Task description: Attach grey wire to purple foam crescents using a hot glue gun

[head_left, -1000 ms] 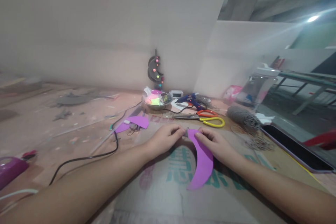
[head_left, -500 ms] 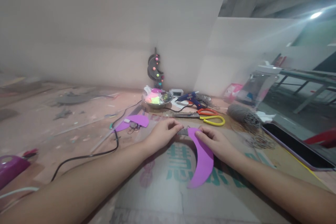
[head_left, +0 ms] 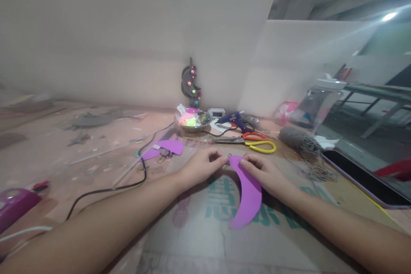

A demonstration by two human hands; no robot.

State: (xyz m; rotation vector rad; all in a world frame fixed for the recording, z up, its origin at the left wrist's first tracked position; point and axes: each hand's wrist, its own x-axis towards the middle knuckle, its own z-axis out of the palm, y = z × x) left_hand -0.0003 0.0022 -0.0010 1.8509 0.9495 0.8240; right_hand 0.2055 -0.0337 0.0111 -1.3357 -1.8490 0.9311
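Note:
A purple crescent-shaped foam piece [head_left: 247, 192] lies on a sheet of cardboard [head_left: 199, 231] with green print. My left hand [head_left: 202, 166] is closed in a pinch at the crescent's upper tip, on something small that I cannot make out. My right hand [head_left: 261, 171] rests on the crescent's upper end, its fingers pressed on the foam. The two sets of fingertips nearly meet at the tip.
More purple foam [head_left: 167, 147] lies to the left. Behind are a metal bowl of bright pieces [head_left: 192, 122], a blue glue gun [head_left: 234, 120], orange and yellow scissors [head_left: 257, 143], grey yarn [head_left: 298, 140], a black crescent ornament [head_left: 190, 83] and a black cable [head_left: 112, 188].
My left fingertips closed back in against the crescent's tip, hiding the small grey bit that showed between the hands half a second ago. The crescent has barely moved.

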